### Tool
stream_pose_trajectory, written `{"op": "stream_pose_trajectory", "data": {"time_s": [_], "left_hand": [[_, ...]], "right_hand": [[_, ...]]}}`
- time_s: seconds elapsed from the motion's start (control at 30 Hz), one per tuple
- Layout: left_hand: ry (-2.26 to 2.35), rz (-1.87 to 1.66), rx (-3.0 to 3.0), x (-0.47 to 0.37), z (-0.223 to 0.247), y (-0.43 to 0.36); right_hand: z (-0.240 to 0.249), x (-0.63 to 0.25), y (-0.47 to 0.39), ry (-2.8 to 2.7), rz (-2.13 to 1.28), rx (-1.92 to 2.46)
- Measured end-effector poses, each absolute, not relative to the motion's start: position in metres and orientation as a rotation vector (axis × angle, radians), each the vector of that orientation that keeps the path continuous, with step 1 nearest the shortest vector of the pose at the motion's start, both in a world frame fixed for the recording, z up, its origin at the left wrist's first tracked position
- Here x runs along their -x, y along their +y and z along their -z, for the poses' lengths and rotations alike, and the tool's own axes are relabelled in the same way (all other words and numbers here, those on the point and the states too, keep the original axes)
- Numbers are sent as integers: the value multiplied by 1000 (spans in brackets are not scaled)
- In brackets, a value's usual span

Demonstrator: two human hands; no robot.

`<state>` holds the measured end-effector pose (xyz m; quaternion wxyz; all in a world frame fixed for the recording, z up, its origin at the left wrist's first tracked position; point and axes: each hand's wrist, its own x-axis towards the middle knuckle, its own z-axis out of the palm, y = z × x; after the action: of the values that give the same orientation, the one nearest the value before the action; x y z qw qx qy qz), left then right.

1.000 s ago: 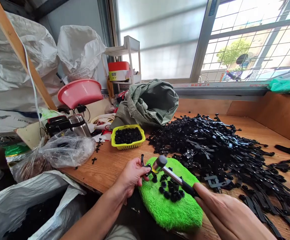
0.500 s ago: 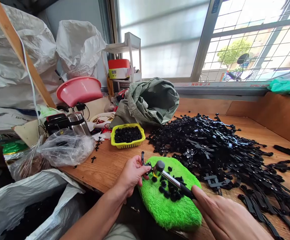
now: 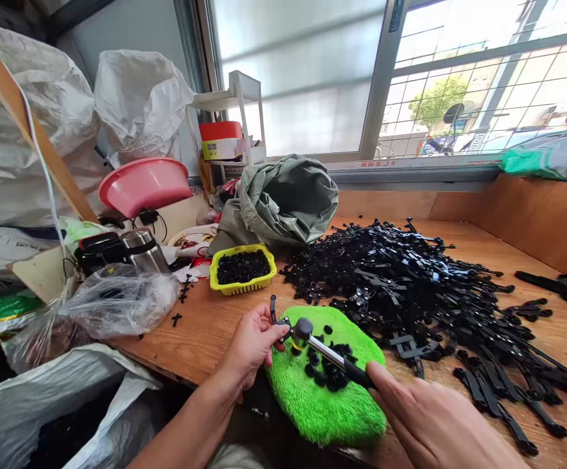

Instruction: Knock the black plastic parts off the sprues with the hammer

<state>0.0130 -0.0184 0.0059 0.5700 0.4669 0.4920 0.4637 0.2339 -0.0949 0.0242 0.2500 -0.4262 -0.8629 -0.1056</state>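
My left grip (image 3: 250,343) pinches a black linkage (image 3: 286,322) at its tip; my right grip (image 3: 422,404) is wrapped around a hammer (image 3: 329,354), whose head sits just beside the linkage. I judge this tapping; next calls for steady aim.

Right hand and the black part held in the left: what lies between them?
The hammer, over the green cloth with small black pieces on it, in the head view.

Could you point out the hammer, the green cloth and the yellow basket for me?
Hammer (image 3: 329,354): head view, on its metal shaft.
Green cloth (image 3: 329,415): head view, on its bare near part.
Yellow basket (image 3: 237,287): head view, on its front wall.
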Motion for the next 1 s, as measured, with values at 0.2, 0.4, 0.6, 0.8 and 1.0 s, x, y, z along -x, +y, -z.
{"op": "stream_pose_trajectory", "data": {"time_s": [0.2,0.4,0.6,0.8,1.0], "left_hand": [[1140,-1119,-1124,-12,-5,-19],[1151,-1096,-1125,-12,-5,-18],[1171,-1082,-1117,-11,-6,-15],[1190,-1069,-1106,-11,-6,-15],[1193,-1076,-1132,-9,-3,-13]], "right_hand": [[-22,-227,-95,-2386,381,1134],[-11,-230,-93,-2320,292,1246],[-17,-228,-92,-2399,148,1356],[-17,-225,-91,-2439,87,1477],[-15,-223,-94,-2452,27,1524]]}}
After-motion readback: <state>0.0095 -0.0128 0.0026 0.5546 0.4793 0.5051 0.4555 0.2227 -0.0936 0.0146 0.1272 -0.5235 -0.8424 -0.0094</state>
